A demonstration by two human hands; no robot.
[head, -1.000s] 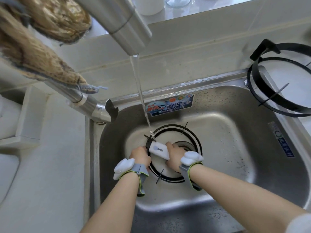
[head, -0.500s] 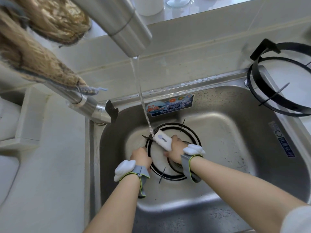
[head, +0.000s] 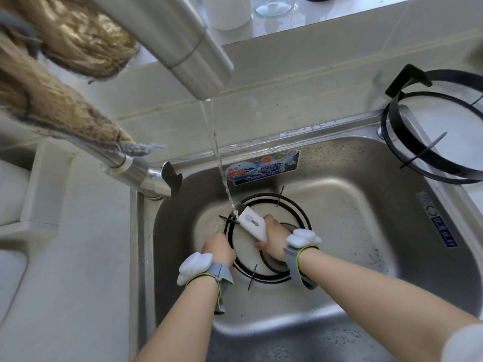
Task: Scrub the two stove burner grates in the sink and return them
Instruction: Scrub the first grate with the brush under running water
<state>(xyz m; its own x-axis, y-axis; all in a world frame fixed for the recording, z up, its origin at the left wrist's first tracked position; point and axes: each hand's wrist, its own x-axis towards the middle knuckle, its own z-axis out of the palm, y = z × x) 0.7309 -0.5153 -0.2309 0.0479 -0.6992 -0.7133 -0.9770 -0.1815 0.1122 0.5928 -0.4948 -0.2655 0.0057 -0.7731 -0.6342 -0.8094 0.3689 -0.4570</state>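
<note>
Scrub under way in sink.
Left hand curls round grate near rim; right hand grips brush, bristles under running water. Grate judged rigid, weighty, wet-slick: hold the ring. Second grate on counter, far right.

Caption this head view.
Left hand holds a grate in the sink; right hand scrubs it with a white brush under running water.

I see soft, bright light, strongest at the top; glare on the sink rim, faucet blurred, edges bent.
</note>
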